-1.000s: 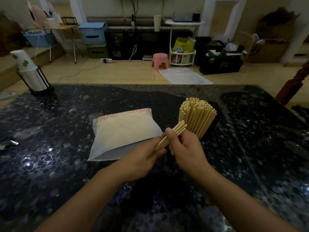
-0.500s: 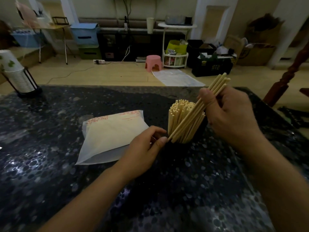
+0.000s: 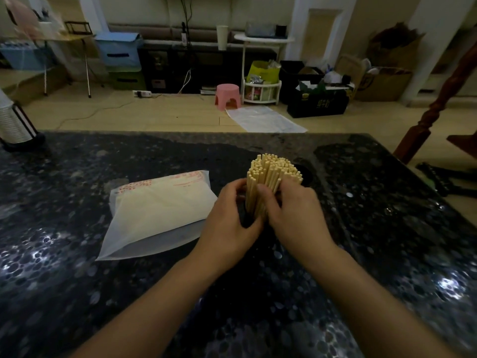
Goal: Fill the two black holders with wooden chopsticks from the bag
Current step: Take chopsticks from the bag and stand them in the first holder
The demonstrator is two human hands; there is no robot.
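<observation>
1. A dense bundle of pale wooden chopsticks stands upright in a black holder. Only a dark curve of the holder's rim shows, just right of the sticks and beyond the right hand; the rest of it is hidden behind both hands.
2. The left hand wraps the bundle from its left side. Its grip is curled round the lower part of the sticks, with the thumb toward the front.
3. The right hand wraps the bundle from the right. Its fingers are curled over the front of the sticks, so this grip holds the chopsticks too.
4. The square stick ends fan out above both grips, and the two hands nearly meet in front of the bundle.
5. A flat, translucent white plastic bag with red print lies on the bench just left of the left grip. Its near right corner is close to the left wrist; whether they touch cannot be told.
6. Everything rests on a dark, speckled, glossy stone bench.
7. Well to the left of both grips, at the far edge of the bench, a stack of white paper cups in a black wire stand is partly cut off by the frame.
8. A second holder cannot be made out.
</observation>
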